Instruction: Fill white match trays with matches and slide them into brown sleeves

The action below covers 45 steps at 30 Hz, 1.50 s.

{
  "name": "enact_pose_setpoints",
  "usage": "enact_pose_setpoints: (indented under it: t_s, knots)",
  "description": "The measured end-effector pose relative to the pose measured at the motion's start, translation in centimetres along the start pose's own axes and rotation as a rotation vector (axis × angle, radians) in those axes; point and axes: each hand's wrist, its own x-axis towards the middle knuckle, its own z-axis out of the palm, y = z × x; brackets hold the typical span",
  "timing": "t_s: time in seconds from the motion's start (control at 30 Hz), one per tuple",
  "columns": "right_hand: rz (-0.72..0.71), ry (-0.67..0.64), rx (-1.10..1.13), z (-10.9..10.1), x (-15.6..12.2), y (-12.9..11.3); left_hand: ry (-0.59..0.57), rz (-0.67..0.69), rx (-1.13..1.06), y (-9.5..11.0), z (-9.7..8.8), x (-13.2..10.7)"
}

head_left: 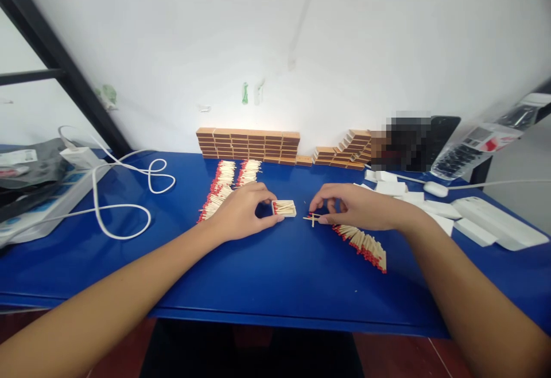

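My left hand (243,210) rests on the blue table (258,275) with thumb and fingers pinched on the left end of a small open matchbox tray (284,208) that has matches in it. My right hand (355,206) lies just right of the tray, its fingertips pinched on a few loose matches (313,217) crossed on the table. A row of red-tipped matches (365,247) runs under and in front of my right wrist. More matches (224,186) lie in rows behind my left hand.
Stacked brown matchboxes (249,144) line the wall, with a stepped stack (346,151) to the right. White inner trays (404,194) and white plastic parts (495,223) lie at the right. A white cable (124,209) and power strip (47,206) sit at the left.
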Motion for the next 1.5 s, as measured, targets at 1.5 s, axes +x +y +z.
enact_pose_setpoints:
  t_s: [1.5]
  knots:
    - [-0.075, 0.278, 0.375, 1.9, 1.7, -1.9, -0.047, 0.01, -0.01, 0.6, 0.3, -0.2]
